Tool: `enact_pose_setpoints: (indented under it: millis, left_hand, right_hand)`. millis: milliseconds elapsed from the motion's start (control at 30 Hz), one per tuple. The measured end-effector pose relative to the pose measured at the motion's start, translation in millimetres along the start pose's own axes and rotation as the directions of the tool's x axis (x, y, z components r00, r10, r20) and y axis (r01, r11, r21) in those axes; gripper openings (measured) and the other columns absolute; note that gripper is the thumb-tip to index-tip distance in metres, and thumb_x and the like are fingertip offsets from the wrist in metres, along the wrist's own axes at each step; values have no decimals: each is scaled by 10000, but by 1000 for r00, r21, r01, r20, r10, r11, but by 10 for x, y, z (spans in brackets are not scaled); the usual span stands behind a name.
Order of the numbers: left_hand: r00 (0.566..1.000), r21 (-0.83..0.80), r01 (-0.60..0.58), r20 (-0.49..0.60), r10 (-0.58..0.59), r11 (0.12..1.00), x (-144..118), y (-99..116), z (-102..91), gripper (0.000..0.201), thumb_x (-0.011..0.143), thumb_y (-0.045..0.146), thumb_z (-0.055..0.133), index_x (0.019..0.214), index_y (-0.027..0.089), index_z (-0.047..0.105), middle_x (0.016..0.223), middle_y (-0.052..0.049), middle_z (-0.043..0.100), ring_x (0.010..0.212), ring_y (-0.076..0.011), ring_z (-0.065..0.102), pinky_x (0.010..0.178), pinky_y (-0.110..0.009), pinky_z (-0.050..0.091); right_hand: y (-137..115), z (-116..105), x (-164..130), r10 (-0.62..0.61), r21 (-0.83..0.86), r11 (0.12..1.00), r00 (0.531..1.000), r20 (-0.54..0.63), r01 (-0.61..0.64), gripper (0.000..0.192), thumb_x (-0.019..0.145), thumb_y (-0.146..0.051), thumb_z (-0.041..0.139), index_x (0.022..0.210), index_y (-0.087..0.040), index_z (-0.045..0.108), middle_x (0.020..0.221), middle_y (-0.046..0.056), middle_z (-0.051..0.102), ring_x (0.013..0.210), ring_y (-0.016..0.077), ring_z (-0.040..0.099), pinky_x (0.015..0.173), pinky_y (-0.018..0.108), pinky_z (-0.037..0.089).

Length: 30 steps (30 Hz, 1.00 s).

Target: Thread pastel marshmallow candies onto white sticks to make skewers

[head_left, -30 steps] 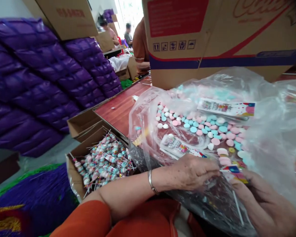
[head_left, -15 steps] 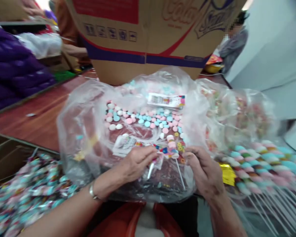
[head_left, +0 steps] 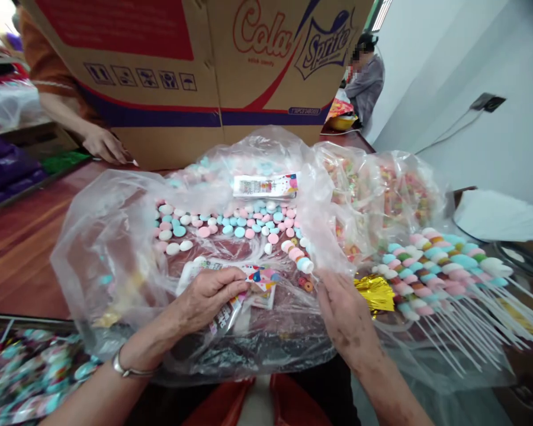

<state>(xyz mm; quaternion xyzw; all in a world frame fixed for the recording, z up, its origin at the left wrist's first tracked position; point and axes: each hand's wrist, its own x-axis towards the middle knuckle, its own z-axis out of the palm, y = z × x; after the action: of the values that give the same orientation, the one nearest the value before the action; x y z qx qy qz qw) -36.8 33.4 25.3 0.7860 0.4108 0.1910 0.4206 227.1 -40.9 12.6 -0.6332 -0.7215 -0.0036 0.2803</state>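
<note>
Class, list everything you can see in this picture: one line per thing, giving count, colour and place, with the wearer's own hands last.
Cardboard box: one, brown with red and blue print, far side of the table.
Table: one, reddish-brown wood, under everything.
Clear plastic bag: one, transparent, spread open at centre.
Loose candies: many, pink, blue and white, on the bag.
Printed wrappers: a small stack, white with bright print, behind the candies.
Candy sticks: many, pastel on white sticks, at right.
Gold foil: one piece, beside the right hand.
Wrapped lollipops: many, lower left.
Co-worker's hand: one, on the table by the box.
Left hand: pinching a wrapper.
Right hand: on the bag; whether its fingers grip anything cannot be told.
</note>
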Motion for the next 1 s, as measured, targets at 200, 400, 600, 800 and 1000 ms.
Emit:
enact_pose_setpoints:
  millis: [200, 400, 600, 800, 1000]
  left_hand:
    - [997, -35, 60, 60, -57, 998, 42, -63, -64, 352, 948, 414, 473, 717, 173, 581, 641, 45, 454, 609, -110, 420, 565, -211, 332]
    - [991, -96, 117, 74, -110, 989, 57, -47, -122, 323, 920, 421, 506, 747, 174, 621, 692, 30, 510, 665, -128, 453, 592, -213, 368]
    - [973, -200, 172, 186, -135, 965, 81, 28, -213, 304, 891, 428, 532, 754, 171, 617, 689, 33, 492, 656, -124, 414, 572, -205, 354]
    - [950, -247, 214, 278, -143, 945, 125, 57, -267, 329, 863, 458, 565, 700, 172, 563, 658, 50, 445, 625, -113, 380, 560, -203, 327]
    - [936, -235, 243, 311, -164, 941, 173, 117, -252, 335, 846, 468, 591, 686, 173, 581, 656, 45, 467, 620, -114, 395, 565, -211, 334]
  right_hand:
    - [66, -157, -34, 281, 436, 871, 958, -65, -226, 265, 944, -262, 486, 1122, -202, 672, 1102, 77, 723, 1015, 221, 665, 895, 374, 534]
    - [167, -322, -21, 230, 554, 810, 973, 0, -192, 255, 923, -260, 539, 1104, -258, 718, 1141, 45, 715, 1088, 221, 649, 958, 376, 517]
    - [238, -460, 30, -61, 478, 876, 998, -13, 60, 299, 936, -175, 474, 1098, -267, 708, 1059, 49, 721, 1000, 198, 661, 882, 330, 530]
    - [303, -474, 40, -201, 341, 918, 979, -45, 204, 335, 936, -138, 451, 1132, -257, 696, 1030, 49, 725, 968, 196, 652, 855, 344, 515]
    - [402, -533, 61, -363, 211, 908, 931, -40, 363, 299, 943, -165, 479, 1134, -237, 699, 984, 59, 733, 816, 194, 605, 800, 385, 472]
